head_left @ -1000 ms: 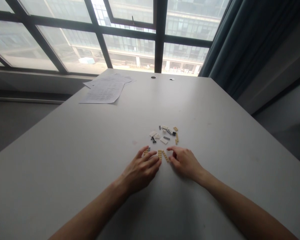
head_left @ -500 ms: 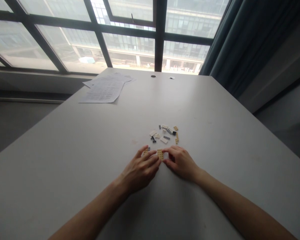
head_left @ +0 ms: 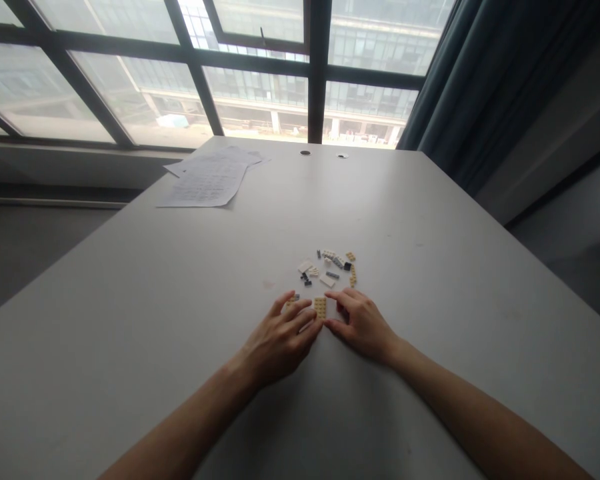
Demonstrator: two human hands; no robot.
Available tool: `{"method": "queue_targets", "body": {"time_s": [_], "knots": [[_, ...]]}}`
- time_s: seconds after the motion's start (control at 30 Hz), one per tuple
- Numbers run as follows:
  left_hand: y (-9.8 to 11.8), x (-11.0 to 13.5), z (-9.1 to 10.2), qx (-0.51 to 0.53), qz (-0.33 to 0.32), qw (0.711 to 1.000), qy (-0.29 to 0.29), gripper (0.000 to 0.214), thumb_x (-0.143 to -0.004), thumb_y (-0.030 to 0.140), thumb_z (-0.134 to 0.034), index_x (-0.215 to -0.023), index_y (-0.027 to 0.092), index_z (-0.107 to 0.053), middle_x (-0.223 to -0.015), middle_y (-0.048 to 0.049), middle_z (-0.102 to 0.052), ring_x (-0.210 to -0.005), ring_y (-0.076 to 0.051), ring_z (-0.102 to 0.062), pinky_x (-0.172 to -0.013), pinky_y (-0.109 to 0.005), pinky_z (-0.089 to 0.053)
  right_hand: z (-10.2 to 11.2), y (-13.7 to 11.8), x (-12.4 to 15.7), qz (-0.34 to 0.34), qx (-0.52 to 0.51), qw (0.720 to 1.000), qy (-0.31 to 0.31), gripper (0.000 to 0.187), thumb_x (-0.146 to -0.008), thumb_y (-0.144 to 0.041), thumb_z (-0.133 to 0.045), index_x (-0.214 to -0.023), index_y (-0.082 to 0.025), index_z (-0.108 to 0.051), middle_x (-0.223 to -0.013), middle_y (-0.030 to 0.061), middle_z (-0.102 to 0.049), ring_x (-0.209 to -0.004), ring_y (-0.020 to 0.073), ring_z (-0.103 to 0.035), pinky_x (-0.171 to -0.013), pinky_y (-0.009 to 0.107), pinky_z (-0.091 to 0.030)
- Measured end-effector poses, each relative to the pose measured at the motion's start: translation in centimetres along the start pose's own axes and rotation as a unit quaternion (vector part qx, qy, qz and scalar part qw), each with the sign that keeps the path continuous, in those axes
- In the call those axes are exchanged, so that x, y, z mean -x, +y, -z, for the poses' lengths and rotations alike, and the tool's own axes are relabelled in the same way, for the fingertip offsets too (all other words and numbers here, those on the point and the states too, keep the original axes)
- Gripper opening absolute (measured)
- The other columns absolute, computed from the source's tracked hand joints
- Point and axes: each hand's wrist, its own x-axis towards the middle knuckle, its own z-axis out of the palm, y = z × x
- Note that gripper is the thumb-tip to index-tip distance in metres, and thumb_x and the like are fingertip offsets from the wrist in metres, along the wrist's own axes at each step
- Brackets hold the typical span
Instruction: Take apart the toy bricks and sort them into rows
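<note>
A tan studded building-brick plate (head_left: 320, 307) lies on the white table between my two hands. My right hand (head_left: 360, 318) has its index finger at the plate's far right corner and its thumb at the near right corner, holding it across that side. From the left, my left hand (head_left: 286, 339) reaches in with fingers spread, the tips of its nearer fingers against the plate's left and near edges. Its outer fingers rest over a smaller tan piece (head_left: 291, 302), partly hidden, with a grey piece (head_left: 297, 297) beside it.
Beyond my hands lie several loose bricks: white flat plates (head_left: 327, 281), a grey bar (head_left: 333, 275), black pieces (head_left: 307, 283), a dark square (head_left: 347, 266) and a tan strip (head_left: 353, 275). Printed papers (head_left: 205, 180) lie at the table's far left, near the window.
Both hands stay around the tan plate. The right index finger has shifted slightly to the plate's far corner, and more of the studs show. The view has shifted slightly.
</note>
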Motion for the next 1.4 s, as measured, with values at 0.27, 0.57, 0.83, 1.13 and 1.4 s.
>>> {"method": "queue_targets", "body": {"time_s": [0.27,0.57,0.83,1.13,1.4], "knots": [[0.1,-0.1,0.1,-0.015,0.02,0.999,0.025,0.016,-0.088,0.017,-0.056,-0.101,0.017,-0.064,-0.101,-0.007,-0.068,-0.111,-0.024,-0.057,-0.11,-0.051,-0.032,-0.1,-0.6,-0.1,0.003,0.055,0.998,-0.008,0.046,-0.084,-0.037,-0.066,-0.125,-0.019,-0.058,-0.107,0.0086,-0.058,-0.101,0.023,-0.054,-0.092,0.036,-0.042],[0.1,-0.1,0.1,-0.014,0.028,0.999,0.039,0.01,-0.086,0.016,-0.055,-0.091,0.018,-0.064,-0.092,-0.0053,-0.067,-0.106,-0.022,-0.058,-0.109,-0.05,-0.034,-0.6,-0.9,-0.7,0.006,0.087,0.996,0.008,0.044,-0.083,-0.046,-0.066,-0.118,-0.021,-0.061,-0.103,0.0073,-0.057,-0.095,0.0223,-0.055,-0.088,0.036,-0.041],[0.2,-0.2,0.4,-0.015,0.038,0.997,0.07,0.007,-0.085,0.015,-0.058,-0.09,0.019,-0.063,-0.091,-0.0043,-0.068,-0.103,-0.021,-0.06,-0.107,-0.048,-0.036,-0.6,-0.6,-0.9,0.031,0.07,0.996,0.045,0.037,-0.08,-0.045,-0.069,-0.104,-0.017,-0.066,-0.098,0.0085,-0.06,-0.094,0.0236,-0.054,-0.087,0.036,-0.042],[0.4,-0.3,0.8,0.009,0.059,0.983,0.175,0.04,-0.081,0.023,-0.071,-0.117,0.017,-0.055,-0.1,-0.0084,-0.069,-0.098,-0.023,-0.062,-0.094,-0.042,-0.046,1.0,-2.5,-0.5,-0.101,-0.443,0.89,-0.046,0.027,-0.071,-0.037,-0.072,-0.091,-0.018,-0.073,-0.071,-0.0019,-0.054,-0.064,0.0116,-0.046,-0.062,0.025,-0.039],[0.8,-0.5,0.6,0.039,0.08,0.966,0.242,0.05,-0.081,0.035,-0.071,-0.123,0.016,-0.052,-0.099,-0.0114,-0.068,-0.094,-0.024,-0.063,-0.084,-0.039,-0.05,-0.7,-4.0,0.7,-0.242,-0.768,0.584,-0.098,0.041,-0.067,-0.052,-0.074,-0.084,-0.014,-0.074,-0.065,-0.003,-0.047,-0.059,0.0081,-0.036,-0.06,0.022,-0.036]]}}
